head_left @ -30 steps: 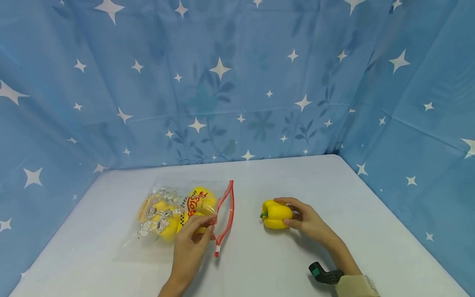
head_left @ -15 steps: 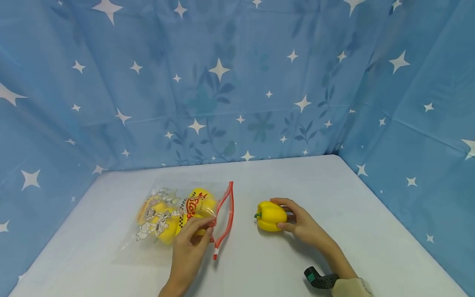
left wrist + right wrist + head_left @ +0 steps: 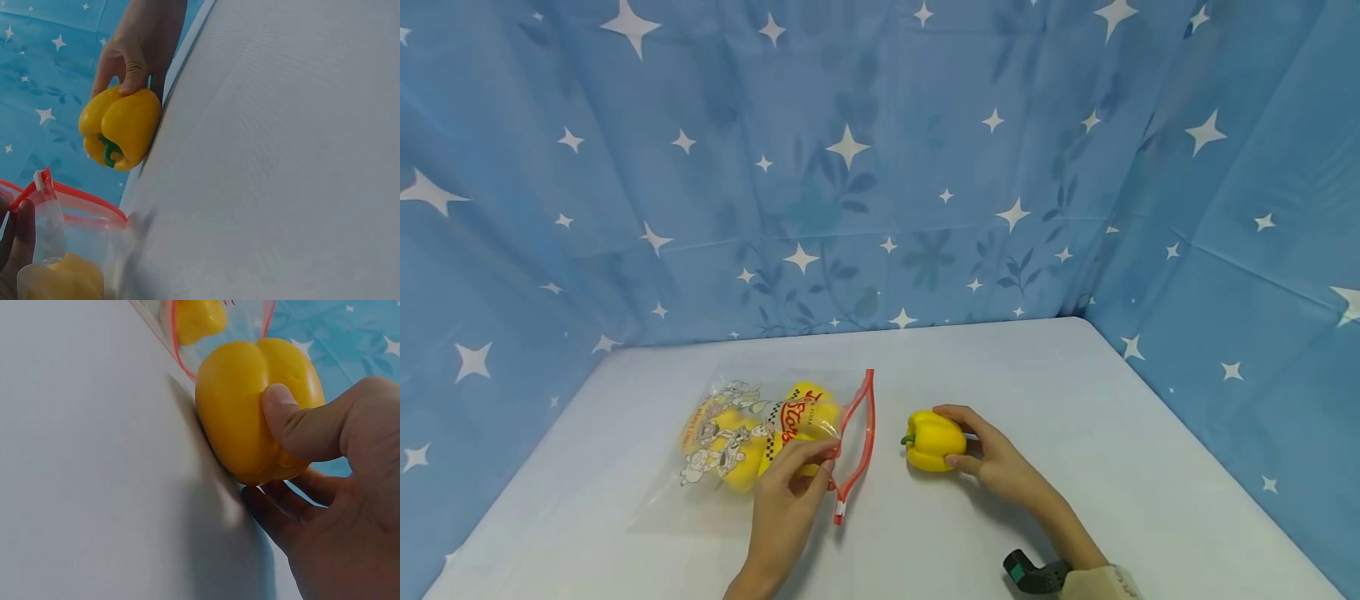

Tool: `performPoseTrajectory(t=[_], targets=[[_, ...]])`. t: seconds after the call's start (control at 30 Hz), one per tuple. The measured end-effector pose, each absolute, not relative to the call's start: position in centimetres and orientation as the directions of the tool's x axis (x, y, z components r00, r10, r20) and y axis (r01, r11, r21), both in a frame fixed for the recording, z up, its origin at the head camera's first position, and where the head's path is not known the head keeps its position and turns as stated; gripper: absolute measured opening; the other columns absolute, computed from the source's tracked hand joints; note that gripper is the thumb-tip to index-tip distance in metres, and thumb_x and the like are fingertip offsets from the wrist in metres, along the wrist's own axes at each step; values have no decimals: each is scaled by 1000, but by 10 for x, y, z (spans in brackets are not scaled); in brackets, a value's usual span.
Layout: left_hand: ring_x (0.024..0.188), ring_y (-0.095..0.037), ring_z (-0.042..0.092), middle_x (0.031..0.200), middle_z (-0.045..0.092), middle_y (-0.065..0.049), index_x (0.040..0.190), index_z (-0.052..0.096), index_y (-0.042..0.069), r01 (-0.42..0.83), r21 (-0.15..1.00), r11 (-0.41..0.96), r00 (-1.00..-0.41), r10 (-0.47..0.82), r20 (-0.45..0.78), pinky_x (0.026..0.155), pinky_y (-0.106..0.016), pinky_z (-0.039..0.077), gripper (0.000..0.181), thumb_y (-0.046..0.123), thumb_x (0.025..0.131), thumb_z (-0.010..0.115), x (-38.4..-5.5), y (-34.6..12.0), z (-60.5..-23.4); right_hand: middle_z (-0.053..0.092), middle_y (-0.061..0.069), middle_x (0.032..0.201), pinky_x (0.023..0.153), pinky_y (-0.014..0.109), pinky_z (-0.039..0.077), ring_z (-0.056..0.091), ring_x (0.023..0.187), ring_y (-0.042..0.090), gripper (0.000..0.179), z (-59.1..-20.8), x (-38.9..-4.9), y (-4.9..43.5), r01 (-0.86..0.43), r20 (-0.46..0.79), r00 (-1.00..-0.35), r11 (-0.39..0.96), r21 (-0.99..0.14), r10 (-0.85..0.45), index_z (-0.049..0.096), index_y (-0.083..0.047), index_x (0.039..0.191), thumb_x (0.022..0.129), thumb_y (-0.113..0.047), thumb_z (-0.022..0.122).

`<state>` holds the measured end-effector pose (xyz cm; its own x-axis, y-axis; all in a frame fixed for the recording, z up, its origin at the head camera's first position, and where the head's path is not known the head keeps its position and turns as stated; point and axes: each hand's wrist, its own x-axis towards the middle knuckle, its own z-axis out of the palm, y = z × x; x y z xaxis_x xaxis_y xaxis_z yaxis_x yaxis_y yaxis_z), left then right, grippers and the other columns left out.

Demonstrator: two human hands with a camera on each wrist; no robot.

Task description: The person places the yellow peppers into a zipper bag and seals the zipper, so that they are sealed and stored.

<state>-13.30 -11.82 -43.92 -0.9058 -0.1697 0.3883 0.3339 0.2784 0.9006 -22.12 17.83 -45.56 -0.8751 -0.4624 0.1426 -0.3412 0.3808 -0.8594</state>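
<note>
In the head view a clear zip bag with a red-edged mouth lies on the left of the table, several yellow bell peppers showing through its printed film. My left hand pinches the near side of the bag's mouth, which gapes toward the right. A loose yellow bell pepper with a green stem is in my right hand, to the right of the opening and apart from it. Seen from the right wrist, the thumb presses on the pepper's side while other fingers are partly hidden beneath it. Its stem points toward the bag.
The white table spreads out around the bag and the hands. Behind it and along the sides hangs a blue curtain with white stars. A dark strap device sits on the right wrist, by a light sleeve.
My right hand has moved left with the yellow bell pepper, closer to the bag's mouth. The left hand keeps its grip on the bag edge, nearly still.
</note>
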Motion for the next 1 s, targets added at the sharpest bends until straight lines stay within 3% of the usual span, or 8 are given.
performPoseTrajectory(t=[0.17,0.43,0.63,1.0], targets=[[91,-11,69,102,71,4,112,78,18,336,901,274,-907,-166,388,72,-25,64,36,-10,90,73,-133,-118,-439,48,9,159,113,27,49,51,140,32,67,-456,-218,171,-323,134,-881,370,-871,-454,47,-23,152,94,-4,73],[91,-20,71,102,71,3,112,78,19,366,891,270,-898,-151,414,71,-26,64,38,-11,90,72,-135,-119,-440,52,10,156,117,50,48,53,139,34,68,-454,-217,156,-295,126,-892,350,-889,-434,48,-20,152,92,-6,77],[91,-16,71,103,72,1,114,78,10,380,886,266,-892,-148,427,71,-26,64,32,-11,90,72,-134,-119,-440,52,10,156,117,49,48,53,139,33,68,-447,-220,143,-274,117,-891,315,-909,-439,48,-20,152,92,-10,78],[90,-12,70,103,72,3,113,78,17,351,896,272,-902,-160,402,71,-26,64,35,-9,90,73,-133,-118,-440,49,18,156,115,59,48,57,134,41,65,-442,-227,119,-274,109,-887,322,-906,-449,48,-22,150,93,-9,76]])
